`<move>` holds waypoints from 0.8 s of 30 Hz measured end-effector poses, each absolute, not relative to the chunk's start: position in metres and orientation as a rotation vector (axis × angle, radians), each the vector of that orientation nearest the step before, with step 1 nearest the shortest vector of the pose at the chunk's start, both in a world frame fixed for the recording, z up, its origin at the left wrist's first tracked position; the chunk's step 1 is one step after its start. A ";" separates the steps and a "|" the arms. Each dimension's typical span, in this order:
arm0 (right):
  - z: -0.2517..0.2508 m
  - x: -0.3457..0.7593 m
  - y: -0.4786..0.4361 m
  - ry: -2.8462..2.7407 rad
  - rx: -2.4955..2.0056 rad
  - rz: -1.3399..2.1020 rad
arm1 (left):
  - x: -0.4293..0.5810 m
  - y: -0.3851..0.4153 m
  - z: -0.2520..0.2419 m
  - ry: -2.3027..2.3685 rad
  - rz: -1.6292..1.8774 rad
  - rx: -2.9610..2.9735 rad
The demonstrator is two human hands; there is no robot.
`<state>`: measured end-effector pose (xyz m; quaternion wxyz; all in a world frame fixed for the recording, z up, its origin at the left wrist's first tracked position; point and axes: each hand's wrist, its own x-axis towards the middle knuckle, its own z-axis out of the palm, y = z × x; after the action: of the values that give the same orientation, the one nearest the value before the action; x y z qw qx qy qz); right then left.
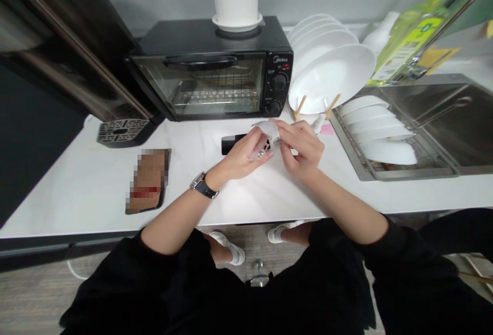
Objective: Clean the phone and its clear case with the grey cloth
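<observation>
Both the left hand (246, 155) and right hand (302, 149) pinch a translucent plastic bag (270, 128), shiny pieces (262, 153) seemingly inside, the handling apparently unfinished

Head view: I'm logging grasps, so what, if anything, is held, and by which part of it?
A small translucent piece, perhaps a plastic bag: the left hand grips its left side, the right hand its right edge.

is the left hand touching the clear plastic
Touching: the head view shows the left hand holding the clear plastic between thumb and fingers.
</observation>
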<state>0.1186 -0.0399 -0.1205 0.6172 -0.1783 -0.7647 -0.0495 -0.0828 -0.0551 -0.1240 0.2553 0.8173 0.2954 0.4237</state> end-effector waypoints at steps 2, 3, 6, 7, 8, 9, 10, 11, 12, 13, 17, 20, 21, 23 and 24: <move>-0.119 0.116 -0.042 -1.790 -0.322 -0.159 | -0.083 -0.051 -0.130 0.817 1.160 2.304; -0.118 0.115 -0.044 -1.807 -0.274 -0.180 | -0.083 -0.050 -0.132 0.809 1.171 2.333; -0.115 0.112 -0.050 -1.847 -0.163 -0.232 | -0.082 -0.049 -0.132 0.768 1.183 2.331; -0.114 0.111 -0.052 -1.856 -0.144 -0.247 | -0.082 -0.049 -0.131 0.766 1.180 2.307; -0.113 0.111 -0.052 -1.861 -0.129 -0.256 | -0.081 -0.049 -0.131 0.771 1.176 2.284; -0.113 0.111 -0.052 -1.861 -0.120 -0.262 | -0.081 -0.049 -0.131 0.779 1.171 2.272; -0.114 0.111 -0.052 -1.856 -0.122 -0.265 | -0.082 -0.050 -0.130 0.786 1.167 2.275; -0.114 0.112 -0.050 -1.854 -0.145 -0.264 | -0.082 -0.050 -0.131 0.798 1.177 2.286; -0.115 0.113 -0.049 -1.848 -0.182 -0.263 | -0.082 -0.051 -0.131 0.810 1.186 2.301; -0.116 0.113 -0.047 -1.836 -0.232 -0.262 | -0.083 -0.052 -0.131 0.823 1.192 2.312; -0.120 0.115 -0.041 -1.768 -0.367 -0.251 | -0.086 -0.055 -0.130 0.869 1.157 2.301; -0.121 0.115 -0.041 -1.748 -0.380 -0.221 | -0.088 -0.055 -0.130 0.894 1.163 2.317; -0.122 0.115 -0.041 -1.743 -0.387 -0.209 | -0.088 -0.055 -0.130 0.903 1.168 2.325; -0.122 0.114 -0.041 -1.730 -0.396 -0.191 | -0.089 -0.054 -0.132 0.926 1.163 2.343; -0.122 0.114 -0.042 -1.727 -0.398 -0.185 | -0.090 -0.053 -0.133 0.941 1.159 2.351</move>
<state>0.1138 -0.0415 -0.1220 0.6284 -0.1738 -0.7539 -0.0809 -0.0901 -0.0529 -0.1331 0.1777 0.8308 0.3325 0.4095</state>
